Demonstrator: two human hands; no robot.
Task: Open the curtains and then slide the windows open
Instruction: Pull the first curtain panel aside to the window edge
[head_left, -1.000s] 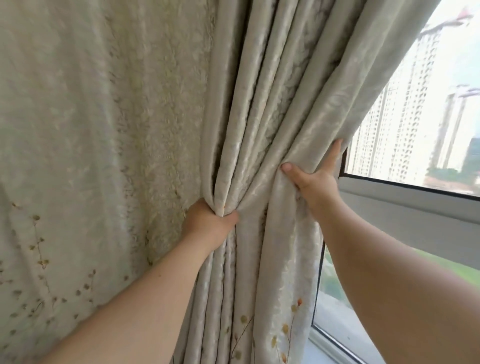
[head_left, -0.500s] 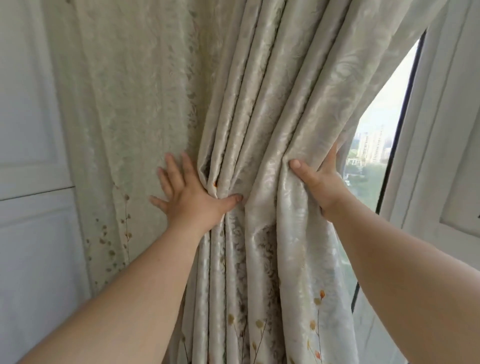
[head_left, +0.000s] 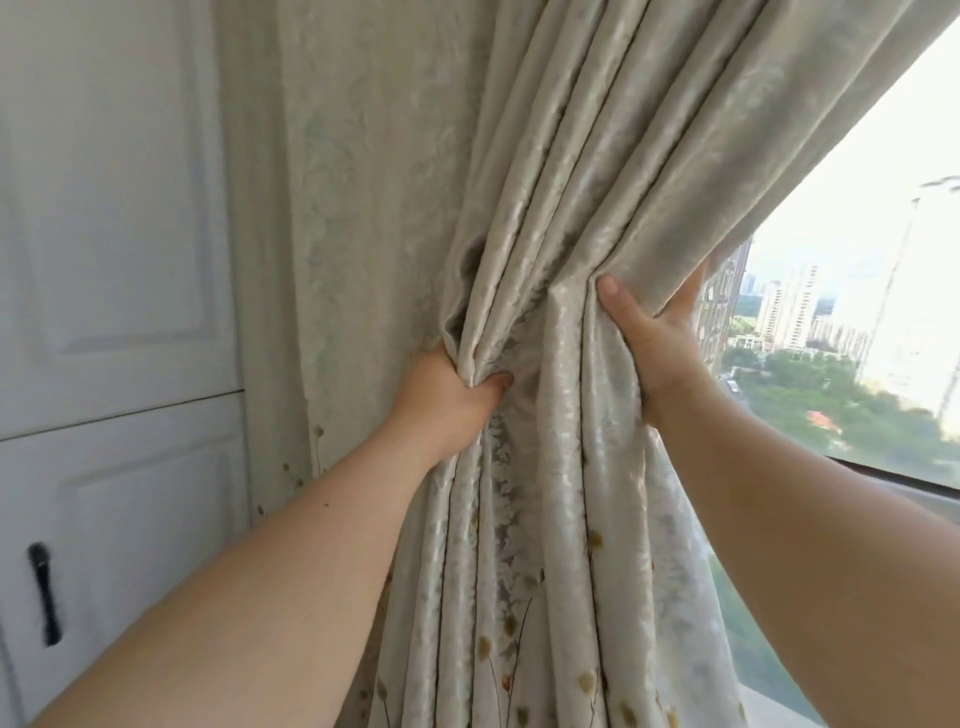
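Two bare forearms reach in from the near edge of the frame, one from the lower left and one from the lower right, each uncovered from the frame's edge to the wrist. No sleeve, cuff, watch, bracelet or ring shows on either arm. The left hand (head_left: 447, 395) is broad across the back, its thumb short and rounded. The right hand (head_left: 657, 345) shows a thumb with a short, unpainted nail trimmed close to the tip. Both forearms are full and smooth, and a few small dark specks dot the upper side of the left forearm near its middle.
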